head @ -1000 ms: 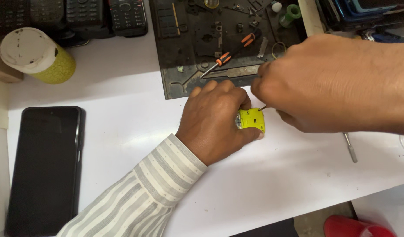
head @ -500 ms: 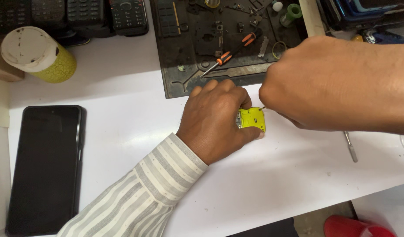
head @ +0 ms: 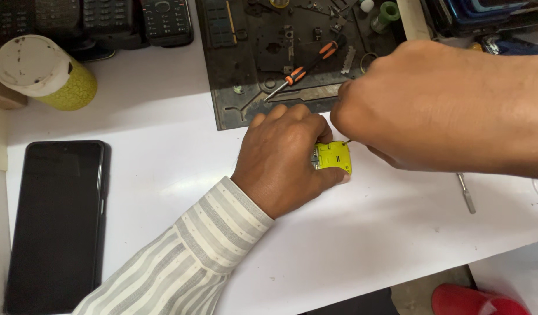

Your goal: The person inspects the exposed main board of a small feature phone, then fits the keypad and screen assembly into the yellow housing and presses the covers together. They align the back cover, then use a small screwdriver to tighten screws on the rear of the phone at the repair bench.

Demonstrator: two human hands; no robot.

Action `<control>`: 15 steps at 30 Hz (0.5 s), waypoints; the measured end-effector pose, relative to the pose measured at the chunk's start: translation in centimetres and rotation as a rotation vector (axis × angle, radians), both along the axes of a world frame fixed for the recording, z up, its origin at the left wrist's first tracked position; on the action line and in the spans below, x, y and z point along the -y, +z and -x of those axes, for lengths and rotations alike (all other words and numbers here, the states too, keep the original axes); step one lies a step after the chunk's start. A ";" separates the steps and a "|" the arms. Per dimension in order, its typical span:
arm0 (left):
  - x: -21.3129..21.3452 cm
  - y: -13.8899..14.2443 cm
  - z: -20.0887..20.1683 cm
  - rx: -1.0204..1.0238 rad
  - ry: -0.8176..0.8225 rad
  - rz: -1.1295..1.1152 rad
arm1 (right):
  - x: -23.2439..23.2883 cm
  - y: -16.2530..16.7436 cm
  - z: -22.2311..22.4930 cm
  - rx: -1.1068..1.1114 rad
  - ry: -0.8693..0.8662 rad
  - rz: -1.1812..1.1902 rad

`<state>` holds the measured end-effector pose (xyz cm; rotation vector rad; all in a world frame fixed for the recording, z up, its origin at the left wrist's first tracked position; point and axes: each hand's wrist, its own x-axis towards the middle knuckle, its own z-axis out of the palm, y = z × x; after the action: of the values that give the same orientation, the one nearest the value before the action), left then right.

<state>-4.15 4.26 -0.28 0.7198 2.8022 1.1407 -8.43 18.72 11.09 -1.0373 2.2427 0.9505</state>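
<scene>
- While the left hand lies knuckles-up on the white table, its curled fingers and thumb pin down a small yellow part that shows just beyond its fingertips.
- From the right side, the right hand is closed into a loose fist just above that yellow part; a thin metal tip pokes out from under it and meets the part's upper right corner, though what the fist grips is hidden.
- Past both hands lies a dark work mat with an orange-and-black screwdriver on it.
- Below the right wrist, a slim metal tool rests on the table.
- Well to the left of the left hand, beside the striped sleeve, a black smartphone lies face up.
- Farther up on that side stands a round yellow-green container with a white lid, near a row of dark keypad phones.
- By the lower right corner, a red object shows beneath the table edge.
</scene>
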 end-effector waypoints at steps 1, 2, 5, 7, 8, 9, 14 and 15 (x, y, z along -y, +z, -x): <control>-0.1 0.0 0.0 0.003 -0.001 0.004 | 0.1 0.1 0.0 0.014 -0.007 -0.028; -0.1 0.1 0.1 0.000 -0.002 -0.004 | 0.2 0.2 0.0 0.028 -0.012 -0.054; 0.0 0.1 0.0 0.001 0.001 -0.017 | 0.6 0.3 -0.1 0.037 0.006 -0.097; 0.0 0.0 0.0 0.007 -0.001 -0.012 | 0.6 0.3 -0.2 0.038 0.019 -0.100; -0.1 0.0 0.0 0.008 -0.002 -0.014 | 0.5 0.4 -0.2 0.042 0.023 -0.094; -0.2 0.0 0.1 0.009 -0.001 -0.015 | 0.5 0.3 -0.2 0.046 0.030 -0.088; -0.2 0.0 0.1 0.007 -0.003 -0.011 | 0.5 0.0 -0.1 0.027 -0.075 -0.033; -0.2 0.0 0.1 0.001 -0.005 -0.012 | 0.5 0.0 -0.1 0.024 -0.073 0.016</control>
<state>-4.20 4.46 -0.27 0.7270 2.7936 1.1571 -8.37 18.24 11.05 -0.9620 2.2551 0.8863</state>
